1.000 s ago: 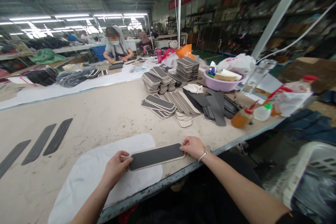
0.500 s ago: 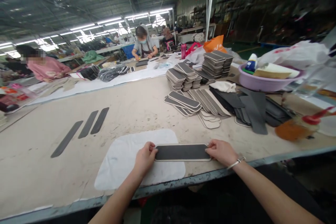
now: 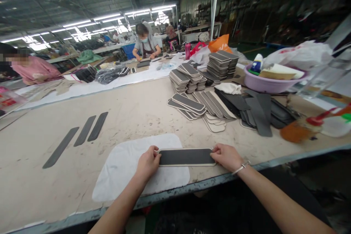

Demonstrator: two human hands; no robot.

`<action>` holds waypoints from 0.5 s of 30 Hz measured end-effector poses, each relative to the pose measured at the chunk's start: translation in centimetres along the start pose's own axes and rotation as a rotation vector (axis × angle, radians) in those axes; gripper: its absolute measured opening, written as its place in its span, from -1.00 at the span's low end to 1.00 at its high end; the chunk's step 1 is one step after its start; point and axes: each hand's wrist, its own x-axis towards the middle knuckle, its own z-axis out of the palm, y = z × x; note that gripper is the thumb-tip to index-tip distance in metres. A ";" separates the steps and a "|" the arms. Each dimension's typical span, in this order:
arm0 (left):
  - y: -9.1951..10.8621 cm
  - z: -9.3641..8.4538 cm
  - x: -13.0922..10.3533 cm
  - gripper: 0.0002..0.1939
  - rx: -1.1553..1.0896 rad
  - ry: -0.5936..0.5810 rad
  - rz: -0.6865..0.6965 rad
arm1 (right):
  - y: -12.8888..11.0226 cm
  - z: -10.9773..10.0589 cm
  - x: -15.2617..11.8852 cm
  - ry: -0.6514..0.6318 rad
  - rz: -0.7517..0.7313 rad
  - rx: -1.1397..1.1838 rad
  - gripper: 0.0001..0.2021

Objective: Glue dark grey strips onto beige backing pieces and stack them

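A long dark grey panel with a pale border and rounded corners [image 3: 187, 157] lies level between my two hands, near the table's front edge. My left hand [image 3: 149, 161] pinches its left end. At its right end, my right hand [image 3: 225, 156] grips it between thumb and fingers; a bracelet circles that wrist. Beneath the panel's left part is a white rounded sheet [image 3: 117, 172]. Whether the panel touches the sheet I cannot tell. Three dark strips [image 3: 61, 147] lie apart on the table to the left.
Stacks of bordered panels [image 3: 189, 102] stand beyond my hands. To the right are loose black pieces [image 3: 260, 113], a purple basin [image 3: 270, 85] and a bottle of amber liquid [image 3: 294, 131]. Across the table, a co-worker [image 3: 146, 44] handles pieces; another person in pink [image 3: 35, 69] is at far left.
The view has shifted slightly, so everything on the table sits a little further left in the picture. Both hands keep hold of the panel's ends.
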 end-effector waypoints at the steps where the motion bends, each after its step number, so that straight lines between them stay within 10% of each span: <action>1: 0.0 0.0 0.0 -0.85 0.013 -0.005 -0.011 | -0.1 0.0 0.0 0.006 -0.002 -0.008 -0.87; 15: 0.7 0.4 0.2 -0.84 0.149 -0.043 -0.028 | -0.5 -0.1 -0.2 0.026 -0.021 -0.059 -0.88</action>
